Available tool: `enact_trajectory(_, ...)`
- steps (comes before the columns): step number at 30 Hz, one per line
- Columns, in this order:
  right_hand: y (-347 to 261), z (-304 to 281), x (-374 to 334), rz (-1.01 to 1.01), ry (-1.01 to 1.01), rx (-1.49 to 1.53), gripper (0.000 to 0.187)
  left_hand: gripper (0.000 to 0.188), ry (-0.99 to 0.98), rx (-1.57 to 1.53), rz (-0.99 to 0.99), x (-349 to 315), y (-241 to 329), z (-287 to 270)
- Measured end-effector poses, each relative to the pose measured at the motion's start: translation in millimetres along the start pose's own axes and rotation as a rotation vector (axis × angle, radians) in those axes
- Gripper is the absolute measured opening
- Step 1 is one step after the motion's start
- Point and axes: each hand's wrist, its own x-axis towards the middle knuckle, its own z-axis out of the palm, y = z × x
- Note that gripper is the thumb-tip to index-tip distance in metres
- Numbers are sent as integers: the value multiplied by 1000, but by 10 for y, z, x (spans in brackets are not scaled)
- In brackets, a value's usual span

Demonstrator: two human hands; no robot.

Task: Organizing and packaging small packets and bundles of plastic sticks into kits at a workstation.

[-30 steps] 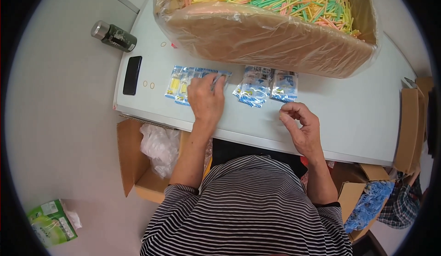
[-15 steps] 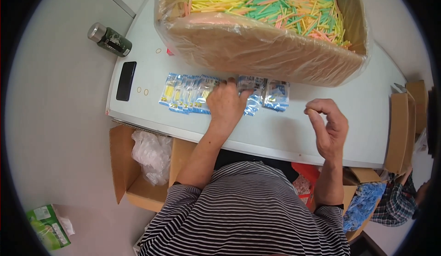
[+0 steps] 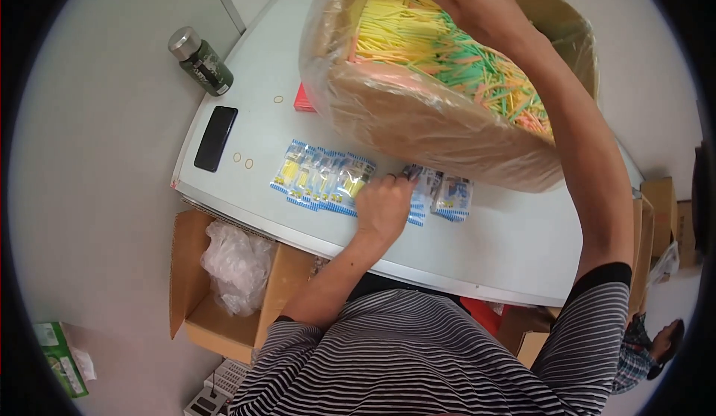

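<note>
Three bands [image 3: 249,164], one phone [image 3: 216,138], one flask [image 3: 207,69] and one box [image 3: 447,136] are on the table [image 3: 485,267]. At least four overlapping packets [image 3: 353,181] lie just left of the left hand [image 3: 384,205] and at least two just right; its fingers curl down among them, any grip unclear. The right hand [image 3: 481,5], fingers bent nearly together, is over the box's countless sticks [image 3: 399,32]; whether it holds any, I cannot tell.

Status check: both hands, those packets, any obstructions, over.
Left hand at the blue-and-white packets, grip unclear. Right hand at the coloured sticks, hold unclear. Packets lying on table; carton wall between them and sticks.
</note>
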Motion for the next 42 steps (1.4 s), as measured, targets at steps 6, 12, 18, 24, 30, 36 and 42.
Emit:
enact_trajectory(6, 83, 768, 829, -105, -112, -296, 23, 15, 57, -3, 53, -25, -120, -87)
enact_trajectory(12, 389, 1411, 1165, -106, -227, -534, 19, 12, 140, -145, 145, 6, -195, -194)
enact_trajectory(18, 439, 1429, 1137, -80, -123, -467, 17, 19, 133, -250, 142, 8, -242, -307)
enact_trajectory(24, 553, 1196, 1010, -38, -73, -513, 18, 21, 160, -310, 134, 35, -224, -407)
enact_trajectory(30, 272, -110, 316, 366, -172, 616, 32, 14, 226, -478, 32, -72, -240, -559)
enact_trajectory(36, -366, -703, -1412, 561, -700, 1547, 35, 14, 226, -1256, -408, -37, -7, -829)
enact_trajectory(42, -1210, 386, -2510, 711, -897, 2119, 31, 25, -487, -1526, -463, 177, 436, -728)
